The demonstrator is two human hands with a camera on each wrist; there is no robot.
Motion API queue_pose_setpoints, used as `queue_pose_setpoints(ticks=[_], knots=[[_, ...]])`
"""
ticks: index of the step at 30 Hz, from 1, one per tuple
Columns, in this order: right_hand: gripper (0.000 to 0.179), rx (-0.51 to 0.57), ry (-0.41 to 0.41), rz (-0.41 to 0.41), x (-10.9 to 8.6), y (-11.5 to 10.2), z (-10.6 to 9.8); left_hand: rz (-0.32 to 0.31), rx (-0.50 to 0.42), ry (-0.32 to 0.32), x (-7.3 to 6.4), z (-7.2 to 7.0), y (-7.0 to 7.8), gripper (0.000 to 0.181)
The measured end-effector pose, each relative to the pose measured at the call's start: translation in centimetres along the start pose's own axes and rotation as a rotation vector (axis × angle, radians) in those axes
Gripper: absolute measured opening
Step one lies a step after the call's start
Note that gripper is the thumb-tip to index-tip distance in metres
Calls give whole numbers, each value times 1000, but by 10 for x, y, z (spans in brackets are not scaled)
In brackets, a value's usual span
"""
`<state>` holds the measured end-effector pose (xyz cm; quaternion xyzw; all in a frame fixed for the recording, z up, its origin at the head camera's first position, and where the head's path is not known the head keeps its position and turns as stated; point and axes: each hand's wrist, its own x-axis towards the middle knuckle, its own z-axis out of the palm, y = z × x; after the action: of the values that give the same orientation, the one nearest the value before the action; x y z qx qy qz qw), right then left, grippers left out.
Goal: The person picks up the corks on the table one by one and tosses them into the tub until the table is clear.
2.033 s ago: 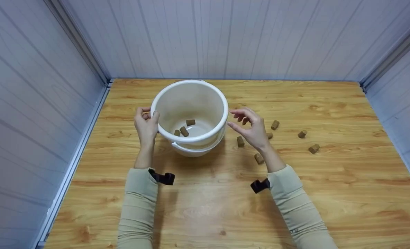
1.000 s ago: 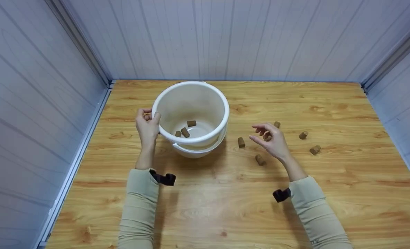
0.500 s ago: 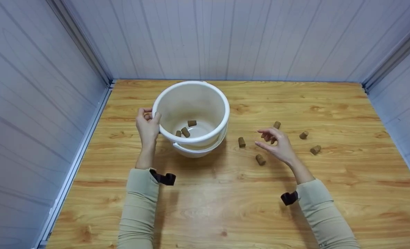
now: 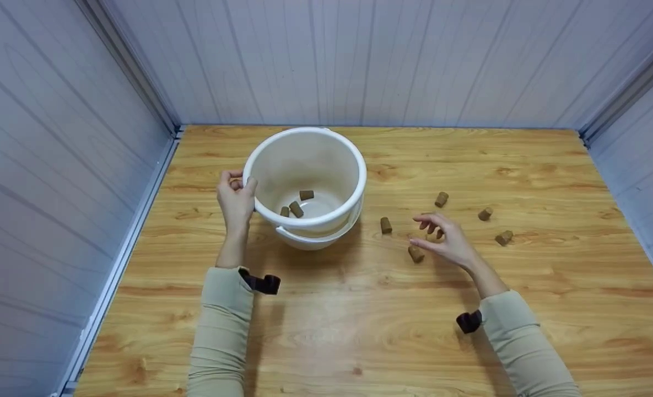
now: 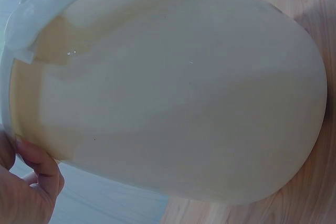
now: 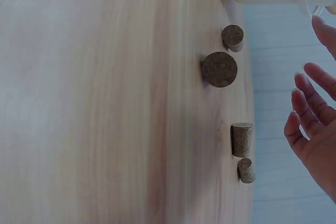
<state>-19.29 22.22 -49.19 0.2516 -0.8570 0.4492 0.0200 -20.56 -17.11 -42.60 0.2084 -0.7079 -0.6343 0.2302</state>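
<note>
One white bucket (image 4: 304, 160) stands on the wooden surface (image 4: 332, 331), with three corks (image 4: 296, 209) visible inside, the leftmost partly hidden by the near rim. Five more corks (image 4: 386, 225) lie right of the bucket. The right hand (image 4: 452, 241) is among them, its grip relaxed, fingers apart; I can't tell whether it covers another. The left hand's (image 4: 236, 205) grip pinches the bucket's left rim. Two sleeves (image 4: 221, 331), this side of the bucket, are cut off.
</note>
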Motion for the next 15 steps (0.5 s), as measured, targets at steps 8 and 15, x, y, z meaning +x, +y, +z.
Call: queue_pose_setpoints(ticks=[8, 15], knots=[[42, 18, -35, 25, -7, 38, 6, -9, 19, -5, 1, 0, 0, 17], [46, 17, -76, 3, -12, 48, 8, -10, 6, 1, 0, 0, 0, 17]])
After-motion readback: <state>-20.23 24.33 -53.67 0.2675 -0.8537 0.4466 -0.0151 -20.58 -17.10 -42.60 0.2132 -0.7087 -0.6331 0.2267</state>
